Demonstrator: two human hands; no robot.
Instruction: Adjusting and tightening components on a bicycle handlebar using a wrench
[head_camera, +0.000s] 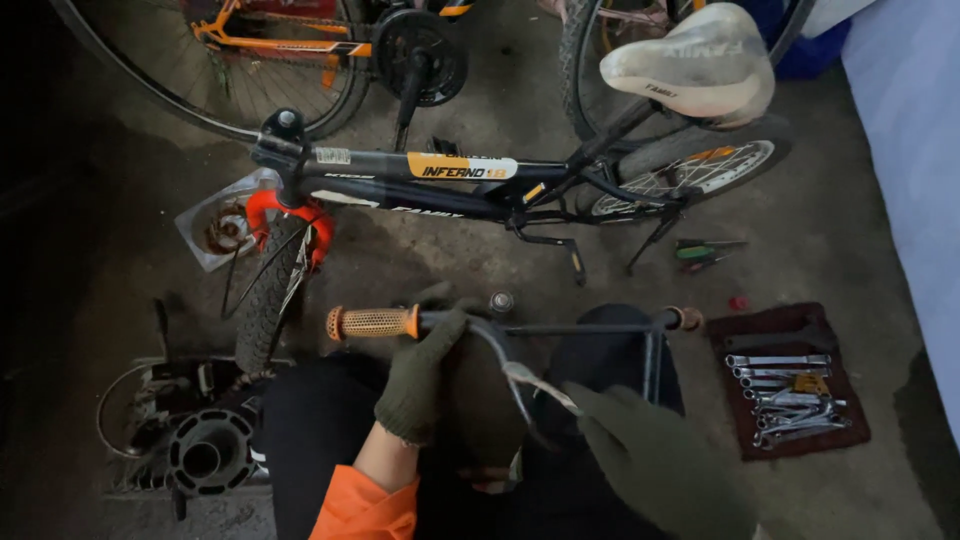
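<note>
Head view, handlebar (560, 327): detached from the black bicycle (440, 180), held crosswise above the lap, long axis left to right, orange grip (372, 322) at the left end.
Left hand (425, 375): gloved, clenched round the bar just beside the grip (nearer hand).
Right hand (660, 460): gloved, lower right, pinching a silvery brake lever (535, 382).
Wrenches (790, 395): on a dark red mat (850, 425), well apart, right.

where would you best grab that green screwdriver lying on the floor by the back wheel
Probably by its green handle, the thick end, coming straight down from above. The screwdriver lies flat on the floor with its thin shaft pointing right, so the handle gives fingers the most to close on. The bike's kickstand stands just to its left, so come in from the right side, where the floor is bare.
</note>
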